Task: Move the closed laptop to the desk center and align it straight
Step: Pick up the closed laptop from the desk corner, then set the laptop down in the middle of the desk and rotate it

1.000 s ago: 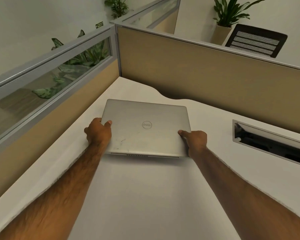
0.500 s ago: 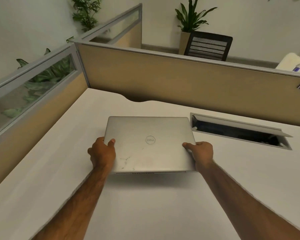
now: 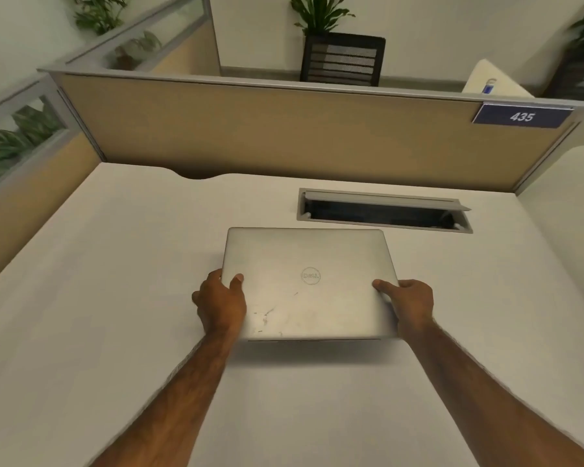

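Note:
A closed silver laptop (image 3: 309, 261) with a round logo and scuff marks on its lid is held over the white desk (image 3: 115, 264), its near edge lifted with a shadow beneath. My left hand (image 3: 220, 303) grips its left edge, thumb on the lid. My right hand (image 3: 408, 303) grips its right edge, thumb on top. The laptop's edges run nearly parallel to the back partition, and its far edge lies just in front of the cable slot.
An open cable slot (image 3: 383, 210) with a raised grey flap is cut into the desk behind the laptop. Tan partitions (image 3: 284, 129) wall the back and left; a blue sign reading 435 (image 3: 521, 116) hangs at the back right. A curved notch (image 3: 196, 175) marks the desk's back edge.
Both hands have carried the laptop rightward from the left corner area toward the desk's middle, in front of the cable slot. My view has swung right with it.

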A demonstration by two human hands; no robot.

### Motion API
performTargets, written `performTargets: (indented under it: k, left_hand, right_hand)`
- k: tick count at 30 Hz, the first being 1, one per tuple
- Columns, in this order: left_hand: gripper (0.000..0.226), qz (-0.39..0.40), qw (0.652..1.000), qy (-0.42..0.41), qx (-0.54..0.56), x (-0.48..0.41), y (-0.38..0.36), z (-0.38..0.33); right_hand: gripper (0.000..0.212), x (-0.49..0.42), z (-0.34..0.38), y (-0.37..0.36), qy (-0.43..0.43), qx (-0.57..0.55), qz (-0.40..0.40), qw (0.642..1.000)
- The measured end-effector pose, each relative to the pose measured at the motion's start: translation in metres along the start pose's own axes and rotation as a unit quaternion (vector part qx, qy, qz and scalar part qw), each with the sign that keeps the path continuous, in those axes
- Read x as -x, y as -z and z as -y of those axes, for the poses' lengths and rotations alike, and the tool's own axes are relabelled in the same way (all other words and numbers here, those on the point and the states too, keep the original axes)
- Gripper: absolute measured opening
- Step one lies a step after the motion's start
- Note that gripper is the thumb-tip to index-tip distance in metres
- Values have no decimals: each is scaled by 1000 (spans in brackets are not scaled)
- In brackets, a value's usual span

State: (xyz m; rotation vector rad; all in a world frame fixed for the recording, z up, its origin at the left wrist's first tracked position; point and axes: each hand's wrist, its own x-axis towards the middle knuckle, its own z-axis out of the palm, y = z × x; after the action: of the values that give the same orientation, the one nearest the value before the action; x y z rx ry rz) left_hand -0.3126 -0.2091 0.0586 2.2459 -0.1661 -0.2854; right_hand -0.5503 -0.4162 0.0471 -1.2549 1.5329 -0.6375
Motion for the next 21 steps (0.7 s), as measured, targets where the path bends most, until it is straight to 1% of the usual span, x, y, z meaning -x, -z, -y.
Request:
performTargets:
  k: [7, 12, 16, 21]
  left_hand:
    - [46, 22, 1000, 3, 1, 52, -49, 1]
    - [48, 22, 999, 17, -15, 78, -65, 5]
    - [48, 27, 999, 24, -16, 93, -69, 13]
    - [48, 40, 999, 34, -2, 106, -65, 21]
  right_hand:
    - [36, -28, -37, 57, -10, 5, -24, 1000]
    - [36, -42, -56, 74, -14, 18, -18, 1000]
    - [45, -52, -61, 78, -8, 37, -14, 999]
    - [37, -65, -53, 75, 16, 77, -10, 997]
